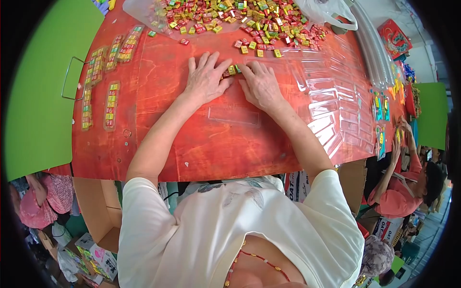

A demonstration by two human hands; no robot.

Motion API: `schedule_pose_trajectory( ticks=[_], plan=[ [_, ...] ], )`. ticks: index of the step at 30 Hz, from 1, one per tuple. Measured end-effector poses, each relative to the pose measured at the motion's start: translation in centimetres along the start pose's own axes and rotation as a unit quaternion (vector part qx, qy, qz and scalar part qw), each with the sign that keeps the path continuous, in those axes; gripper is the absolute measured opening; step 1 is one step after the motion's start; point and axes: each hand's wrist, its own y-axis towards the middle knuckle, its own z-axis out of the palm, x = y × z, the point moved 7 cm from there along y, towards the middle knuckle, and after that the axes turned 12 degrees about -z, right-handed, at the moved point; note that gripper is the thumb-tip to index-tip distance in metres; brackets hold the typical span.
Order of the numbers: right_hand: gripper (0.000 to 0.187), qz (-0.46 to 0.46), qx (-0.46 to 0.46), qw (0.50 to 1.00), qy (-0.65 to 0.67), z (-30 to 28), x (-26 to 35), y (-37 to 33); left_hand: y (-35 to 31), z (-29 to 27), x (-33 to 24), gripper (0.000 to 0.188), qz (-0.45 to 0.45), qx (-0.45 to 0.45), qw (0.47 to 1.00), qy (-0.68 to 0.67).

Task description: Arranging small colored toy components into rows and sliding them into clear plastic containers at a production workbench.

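On the red table, a short row of small red, yellow and green boxes (231, 71) lies between my two hands. My left hand (205, 79) has its thumb and index finger around the left end of the row, its other fingers spread on the tabletop. At the right end, my right hand (261, 84) holds the row with its fingertips, and its palm hides part of the table. Nearer to me, a clear plastic tray (234, 116) lies flat with nothing in it. Beyond my hands spreads a large heap of similar small boxes (249, 21).
Filled clear trays (111, 105) lie at the left, near a metal handle (67, 79) on a green panel. Several bare clear trays (331, 105) overlap at the right, below a long stack of nested plastic (372, 53). A co-worker (401, 187) works at far right.
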Motion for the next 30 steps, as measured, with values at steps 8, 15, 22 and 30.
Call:
schedule_pose_trajectory(
  ticks=[8,15,22,30],
  plan=[
    [0.046,0.011,0.087,0.993,0.08,-0.8,1.0,-1.5,-3.7,-4.8,4.7,0.077,-0.112,0.149,0.982,-0.019],
    [0.035,-0.011,0.008,0.999,0.04,1.1,0.4,0.8,-3.5,-3.9,2.0,0.07,-0.154,0.175,0.972,-0.024],
    [0.021,0.017,0.019,0.991,0.129,2.3,-0.3,2.5,-2.5,-3.1,0.7,0.066,-0.181,0.175,0.964,-0.084],
    [0.021,0.035,0.061,0.991,0.115,1.8,-1.5,2.6,-2.0,-2.9,0.4,0.058,-0.175,0.176,0.968,-0.027]
  ],
)
